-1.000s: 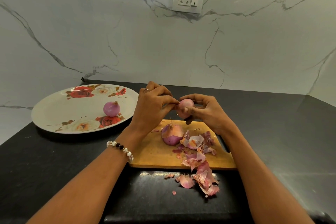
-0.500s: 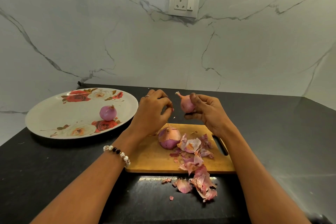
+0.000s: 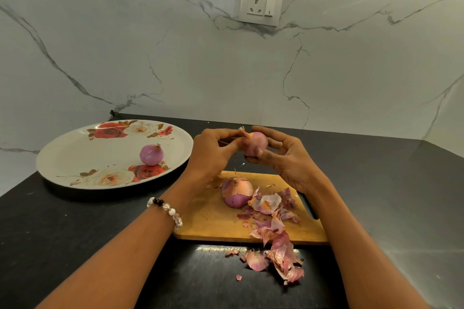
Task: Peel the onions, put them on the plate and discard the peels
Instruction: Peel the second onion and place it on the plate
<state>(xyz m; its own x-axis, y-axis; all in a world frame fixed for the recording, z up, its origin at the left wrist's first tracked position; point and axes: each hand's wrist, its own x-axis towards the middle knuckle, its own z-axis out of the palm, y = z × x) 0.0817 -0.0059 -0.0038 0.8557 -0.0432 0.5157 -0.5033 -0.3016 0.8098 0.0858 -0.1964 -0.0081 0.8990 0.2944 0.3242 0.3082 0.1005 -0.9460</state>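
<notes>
My right hand (image 3: 283,158) grips a small pink onion (image 3: 256,144) above the far edge of the wooden cutting board (image 3: 208,218). My left hand (image 3: 213,150) pinches the dry tip of that onion from the left. A partly peeled onion (image 3: 236,192) sits on the board, its lower half purple, its top still covered in tan skin. Pink onion peels (image 3: 273,223) are heaped on the board's right side and spill over its front edge onto the black counter. One peeled purple onion (image 3: 151,155) lies on the floral plate (image 3: 75,158) at the left.
The black counter (image 3: 75,233) runs to a white marble wall with a wall socket (image 3: 261,6). A glossy black panel (image 3: 200,278) lies in front of the board. My left wrist wears a bead bracelet (image 3: 165,211).
My hands parted half a second ago, then came together again on the onion. The onion has been turned in my right hand, and my left hand has returned to pinch its tip.
</notes>
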